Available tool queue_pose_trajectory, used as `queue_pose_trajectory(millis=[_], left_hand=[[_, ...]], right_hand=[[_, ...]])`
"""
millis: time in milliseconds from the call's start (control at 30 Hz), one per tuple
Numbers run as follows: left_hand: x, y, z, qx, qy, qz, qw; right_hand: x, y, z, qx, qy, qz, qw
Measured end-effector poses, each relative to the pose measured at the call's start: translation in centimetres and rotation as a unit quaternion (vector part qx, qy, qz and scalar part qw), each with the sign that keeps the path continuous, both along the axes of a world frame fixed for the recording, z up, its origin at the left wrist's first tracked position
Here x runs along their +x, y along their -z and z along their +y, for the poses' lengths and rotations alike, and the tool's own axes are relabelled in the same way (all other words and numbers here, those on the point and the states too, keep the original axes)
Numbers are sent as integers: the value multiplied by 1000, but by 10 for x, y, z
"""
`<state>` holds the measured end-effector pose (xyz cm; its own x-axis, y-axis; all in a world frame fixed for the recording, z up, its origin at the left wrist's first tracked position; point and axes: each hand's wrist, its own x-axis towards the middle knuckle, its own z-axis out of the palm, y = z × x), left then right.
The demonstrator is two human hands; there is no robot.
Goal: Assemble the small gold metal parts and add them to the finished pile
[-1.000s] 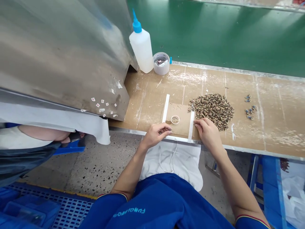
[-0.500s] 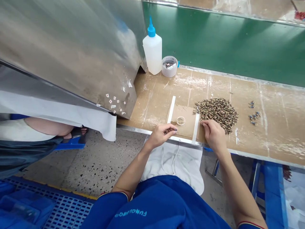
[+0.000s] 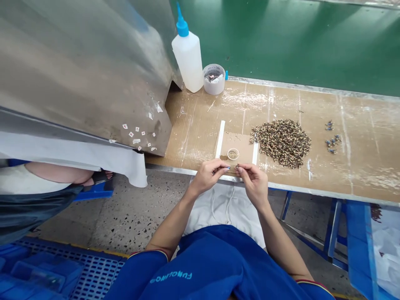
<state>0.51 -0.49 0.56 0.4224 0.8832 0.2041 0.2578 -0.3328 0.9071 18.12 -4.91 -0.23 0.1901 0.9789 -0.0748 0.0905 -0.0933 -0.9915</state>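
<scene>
My left hand point(image 3: 208, 174) is closed in a pinch on a tiny blue piece point(image 3: 228, 168) at the table's front edge. Facing it, my right hand point(image 3: 254, 181) pinches a small dark and gold metal part point(image 3: 236, 166), its exact kind too small to tell. The two fingertip pairs are close, with a narrow gap between them. Just beyond them a small round cup point(image 3: 233, 154) with a pale ring-like strand inside rests on a cardboard piece point(image 3: 243, 143) taped at both sides. Right of it lies a large heap of small gold and dark metal parts point(image 3: 283, 143).
Several blue-tipped parts point(image 3: 331, 143) lie right of the heap. A white bottle with a blue nozzle point(image 3: 189, 62) and a round tub point(image 3: 214, 85) stand at the back left. A metal housing point(image 3: 93, 75) blocks the left side. Another person's leg point(image 3: 53, 171) shows at far left.
My right hand has moved left from the heap's edge to face my left hand, bringing a small part with it. The left hand has stayed nearly in place. The view has shifted slightly.
</scene>
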Motion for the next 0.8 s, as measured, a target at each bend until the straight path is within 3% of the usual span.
queue_pose_trajectory(millis=[200,800], left_hand=[[1,1,-3,-3,-11,-14,1000],[12,1,-3,-4,-23,-42,999]], right_hand=[[-4,2,4,-8,-8,44,999],[-5,1,4,8,-26,38,999]])
